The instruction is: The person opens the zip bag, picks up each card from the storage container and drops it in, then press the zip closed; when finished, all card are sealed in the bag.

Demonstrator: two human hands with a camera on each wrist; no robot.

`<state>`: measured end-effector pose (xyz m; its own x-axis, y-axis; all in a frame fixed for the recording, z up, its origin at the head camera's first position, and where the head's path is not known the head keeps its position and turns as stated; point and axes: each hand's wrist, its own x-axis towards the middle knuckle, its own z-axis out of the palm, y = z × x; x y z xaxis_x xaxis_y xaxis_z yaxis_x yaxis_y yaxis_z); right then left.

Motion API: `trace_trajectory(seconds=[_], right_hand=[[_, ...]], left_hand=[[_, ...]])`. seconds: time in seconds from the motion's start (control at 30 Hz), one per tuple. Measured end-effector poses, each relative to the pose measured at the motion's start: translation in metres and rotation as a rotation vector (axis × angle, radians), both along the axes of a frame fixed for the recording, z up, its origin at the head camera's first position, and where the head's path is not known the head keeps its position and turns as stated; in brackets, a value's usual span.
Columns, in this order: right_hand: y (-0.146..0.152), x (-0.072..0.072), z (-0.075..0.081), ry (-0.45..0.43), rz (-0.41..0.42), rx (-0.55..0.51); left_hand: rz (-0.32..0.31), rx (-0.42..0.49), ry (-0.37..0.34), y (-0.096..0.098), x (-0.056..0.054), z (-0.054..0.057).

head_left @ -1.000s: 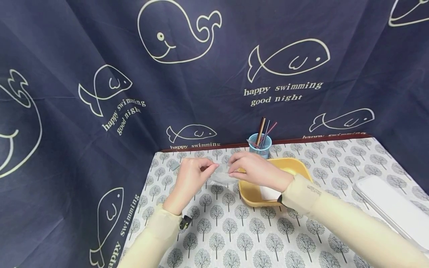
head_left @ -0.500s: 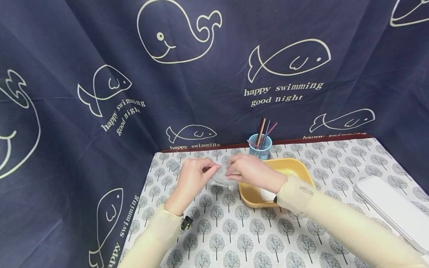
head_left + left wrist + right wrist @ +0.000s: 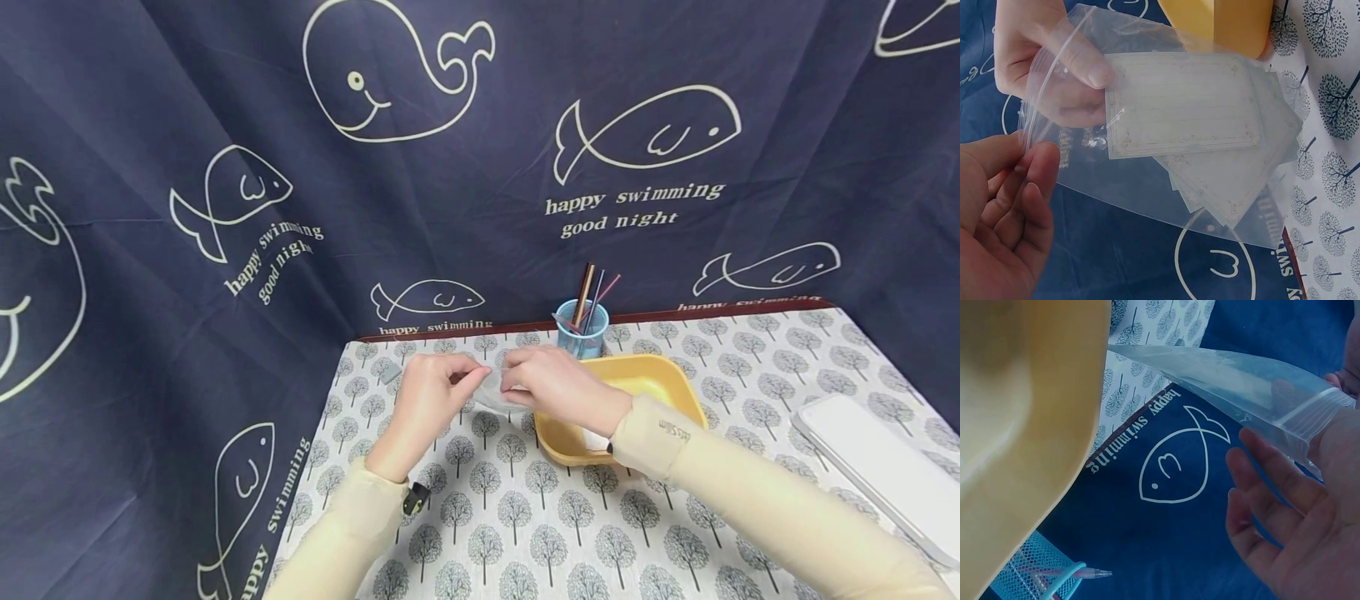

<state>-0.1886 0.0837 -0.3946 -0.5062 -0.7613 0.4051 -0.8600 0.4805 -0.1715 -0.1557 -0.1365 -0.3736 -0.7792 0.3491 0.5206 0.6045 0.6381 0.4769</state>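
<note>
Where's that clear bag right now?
In the head view, the clear bag is near centre, between the left hand and right hand, left of the yellow basket.

Zip bag (image 3: 1132,181): thin clear plastic, glossy, crinkled highlights, ribbed at seal (image 3: 1317,405). Cards (image 3: 1182,106) inside: smooth matt paper. Basin (image 3: 667,383): smooth opaque plastic, soft sheen. Pen cup (image 3: 1032,550): openwork mesh, rough-looking, metal or plastic unclear. Pen (image 3: 1094,573): clear plastic tip. Desk cover (image 3: 517,467): matt printed cloth. Curtain (image 3: 465,225): matt cloth, softly creased. Sleeves (image 3: 750,487): matt fabric. White slab (image 3: 881,475): smooth, faint sheen.
</note>
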Motion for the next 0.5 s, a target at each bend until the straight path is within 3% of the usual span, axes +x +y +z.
trace_trajectory(seconds=[0.5], right_hand=[[0.0007,0.0039,0.0079,0.026,-0.031,-0.023]], left_hand=[[0.022,-0.011,0.013,-0.0028,-0.0027,0.0043]])
